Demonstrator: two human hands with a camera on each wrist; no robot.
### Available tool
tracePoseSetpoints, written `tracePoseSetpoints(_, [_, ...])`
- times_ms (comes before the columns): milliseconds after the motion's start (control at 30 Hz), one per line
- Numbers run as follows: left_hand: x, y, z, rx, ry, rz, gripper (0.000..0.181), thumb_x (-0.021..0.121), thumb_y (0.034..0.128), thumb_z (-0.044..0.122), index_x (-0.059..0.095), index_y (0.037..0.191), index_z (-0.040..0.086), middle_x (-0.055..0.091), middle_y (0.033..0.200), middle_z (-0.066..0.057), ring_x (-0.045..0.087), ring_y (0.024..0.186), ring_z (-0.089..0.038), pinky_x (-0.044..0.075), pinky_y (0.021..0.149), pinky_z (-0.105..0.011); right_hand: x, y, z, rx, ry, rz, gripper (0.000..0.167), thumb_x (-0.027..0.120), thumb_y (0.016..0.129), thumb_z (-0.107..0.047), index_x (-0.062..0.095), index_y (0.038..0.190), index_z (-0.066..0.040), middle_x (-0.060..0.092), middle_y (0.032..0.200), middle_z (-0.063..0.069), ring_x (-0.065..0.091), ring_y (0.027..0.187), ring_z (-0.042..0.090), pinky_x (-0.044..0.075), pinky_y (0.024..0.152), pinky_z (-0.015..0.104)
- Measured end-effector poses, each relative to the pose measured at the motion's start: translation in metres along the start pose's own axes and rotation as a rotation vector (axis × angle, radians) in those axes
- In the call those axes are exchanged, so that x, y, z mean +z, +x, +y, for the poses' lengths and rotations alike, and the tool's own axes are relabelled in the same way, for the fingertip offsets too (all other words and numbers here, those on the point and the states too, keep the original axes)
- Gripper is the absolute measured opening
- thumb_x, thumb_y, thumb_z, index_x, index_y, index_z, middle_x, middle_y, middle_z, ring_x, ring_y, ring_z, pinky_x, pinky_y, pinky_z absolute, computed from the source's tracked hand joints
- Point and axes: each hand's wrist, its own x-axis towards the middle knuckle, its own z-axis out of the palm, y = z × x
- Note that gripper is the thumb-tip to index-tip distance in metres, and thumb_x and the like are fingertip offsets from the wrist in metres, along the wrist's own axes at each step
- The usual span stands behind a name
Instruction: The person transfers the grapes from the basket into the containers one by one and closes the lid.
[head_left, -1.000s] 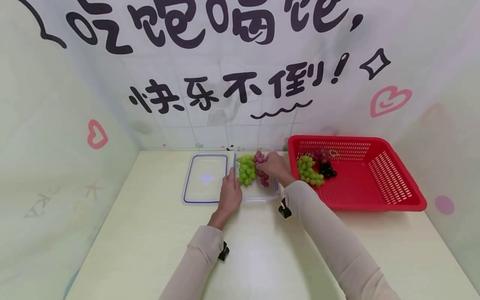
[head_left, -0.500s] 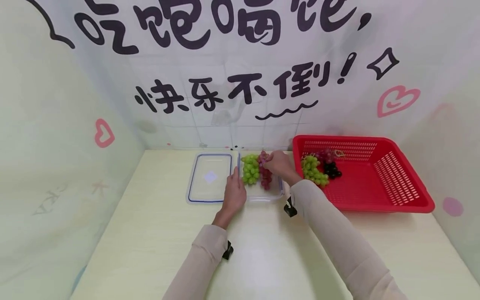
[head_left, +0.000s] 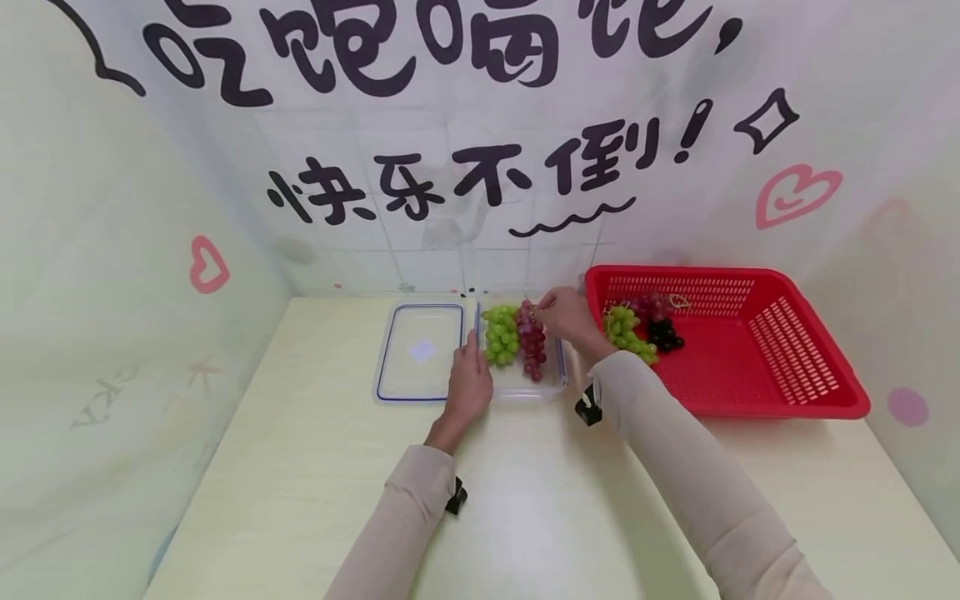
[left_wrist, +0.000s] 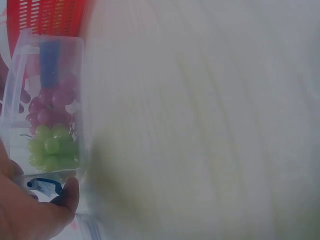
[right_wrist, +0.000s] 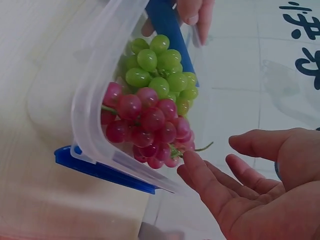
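Note:
A clear plastic food container (head_left: 517,395) with blue side latches holds a bunch of green grapes (head_left: 501,335) and, to its right, a bunch of red grapes (head_left: 532,342). My left hand (head_left: 471,379) grips the container's left side; in the left wrist view its thumb (left_wrist: 72,195) bends by a blue latch. At the container's back right is my right hand (head_left: 572,315), and the right wrist view shows its thumb apart from its fingers, with nothing between them. Its fingertips (right_wrist: 187,162) are close to the red grapes' stem; whether they touch is unclear.
Left of the container lies its clear lid (head_left: 420,354) with a blue seal. A red plastic basket (head_left: 750,367) on the right holds more green grapes (head_left: 626,332), red grapes (head_left: 651,306) and black grapes (head_left: 664,335). Behind the table (head_left: 517,500) hangs a printed white cloth (head_left: 420,250).
My right hand has let go of the red grapes and drawn back to the right. The bunch now lies in the container beside the green one. My left hand stays at the container's side.

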Motion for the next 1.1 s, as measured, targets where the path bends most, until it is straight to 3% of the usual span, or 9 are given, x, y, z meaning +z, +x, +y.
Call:
tracePoseSetpoints(167, [-0.002,0.0,0.0,-0.008,-0.01,-0.015,0.051,0.03,0.1085,0.015,0.021,0.157,0.001,0.041,0.141,-0.033,0.049,0.128,-0.045,0.04,0.11,-0.052,-0.009,0.004,0.0,0.0,0.039,0.004,0.025,0.064,0.096,-0.018,0.061,0.114,-0.001,0.064,0.115,0.017,0.066,0.096,0.029,0.056,0.082,0.033])
tracePoseSetpoints(367, [-0.004,0.0,-0.001,-0.012,-0.009,0.001,0.051,0.031,0.108,0.013,0.022,0.157,0.002,0.043,0.139,-0.033,0.051,0.125,-0.044,0.043,0.108,-0.053,-0.015,0.005,-0.002,0.012,0.089,0.01,0.022,0.059,0.097,-0.011,0.06,0.116,-0.001,0.063,0.116,0.017,0.064,0.095,0.029,0.058,0.087,0.038])
tracePoseSetpoints(600, [-0.002,0.0,0.0,-0.004,-0.024,-0.001,0.05,0.031,0.1082,0.014,0.023,0.156,0.0,0.043,0.139,-0.033,0.051,0.125,-0.045,0.042,0.108,-0.053,-0.024,0.005,0.005,0.016,0.158,0.009,0.026,0.06,0.098,-0.01,0.059,0.121,0.0,0.06,0.122,0.019,0.061,0.107,0.032,0.055,0.096,0.041])
tracePoseSetpoints(1100, [0.0,0.0,0.001,0.02,0.0,0.011,0.05,0.032,0.1079,0.012,0.024,0.155,-0.001,0.043,0.137,-0.034,0.052,0.123,-0.046,0.044,0.106,-0.053,-0.053,0.002,0.029,-0.027,0.216,-0.006,0.029,0.058,0.1,-0.014,0.057,0.126,-0.002,0.058,0.126,0.017,0.055,0.112,0.032,0.052,0.1,0.041])
